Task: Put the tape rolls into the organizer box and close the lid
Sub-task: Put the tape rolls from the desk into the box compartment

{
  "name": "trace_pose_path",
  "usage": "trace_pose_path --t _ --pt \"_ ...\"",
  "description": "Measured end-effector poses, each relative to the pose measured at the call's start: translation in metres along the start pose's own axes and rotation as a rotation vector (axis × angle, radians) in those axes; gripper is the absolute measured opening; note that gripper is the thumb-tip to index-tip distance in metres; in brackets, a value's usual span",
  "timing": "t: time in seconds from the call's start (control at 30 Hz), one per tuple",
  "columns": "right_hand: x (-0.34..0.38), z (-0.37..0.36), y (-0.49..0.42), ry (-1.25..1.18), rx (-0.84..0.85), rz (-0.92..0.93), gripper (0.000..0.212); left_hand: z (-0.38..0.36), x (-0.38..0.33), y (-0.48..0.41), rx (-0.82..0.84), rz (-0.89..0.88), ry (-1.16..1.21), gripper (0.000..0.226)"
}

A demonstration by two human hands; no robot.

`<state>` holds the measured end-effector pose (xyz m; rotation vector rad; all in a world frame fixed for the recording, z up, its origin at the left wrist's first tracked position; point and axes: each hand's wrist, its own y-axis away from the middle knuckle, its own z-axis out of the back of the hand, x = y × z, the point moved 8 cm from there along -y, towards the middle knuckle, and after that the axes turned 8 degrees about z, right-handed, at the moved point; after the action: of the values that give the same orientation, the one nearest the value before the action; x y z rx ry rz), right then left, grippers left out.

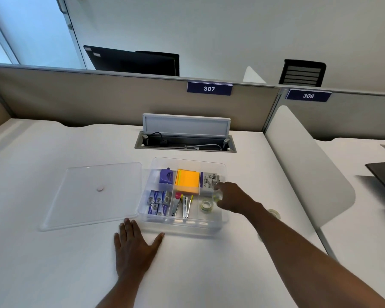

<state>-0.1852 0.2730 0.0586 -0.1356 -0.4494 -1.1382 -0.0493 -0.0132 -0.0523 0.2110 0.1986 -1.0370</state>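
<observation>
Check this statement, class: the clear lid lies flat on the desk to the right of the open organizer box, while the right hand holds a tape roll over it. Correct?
Not quite. The head view shows the clear lid lying flat left of the organizer box, not right. The right hand does hold a tape roll over the box.

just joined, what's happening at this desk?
A person is loading tape rolls into a clear organizer box. The right hand holds a clear tape roll over the box's right-front compartment, where another roll already lies. A third roll waits on the desk. The left hand rests flat on the desk. The lid lies left of the box.
</observation>
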Motion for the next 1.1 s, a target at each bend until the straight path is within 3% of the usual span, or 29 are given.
trace_pose_path --t 0.13,0.5,0.67,0.83,0.93,1.0,1.1 --pt "0.010 -0.025 -0.003 0.025 0.138 -0.015 0.046 0.000 0.000 0.000 -0.002 0.000 0.000 0.119" --pt "0.014 -0.054 -0.007 0.005 0.242 -0.007 0.056 -0.002 0.001 -0.001 0.009 0.004 0.009 0.112" --pt "0.012 -0.035 -0.007 0.003 0.055 -0.012 0.043 -0.001 0.001 -0.001 0.006 0.000 0.008 0.113" --pt "-0.008 0.007 0.012 0.038 -0.375 -0.115 0.029 0.003 0.000 0.000 -0.008 -0.007 0.010 0.120" --pt "-0.038 0.026 0.039 -0.024 -0.590 -0.319 0.025 0.004 -0.001 0.001 -0.006 -0.013 0.017 0.120" --pt "-0.063 0.027 0.055 -0.034 -0.609 -0.473 0.025 0.003 -0.001 0.001 0.003 -0.010 0.007 0.118" --pt "-0.100 0.010 0.072 0.071 -0.421 -0.631 0.032 0.002 -0.001 0.001 0.004 -0.007 0.012 0.113"
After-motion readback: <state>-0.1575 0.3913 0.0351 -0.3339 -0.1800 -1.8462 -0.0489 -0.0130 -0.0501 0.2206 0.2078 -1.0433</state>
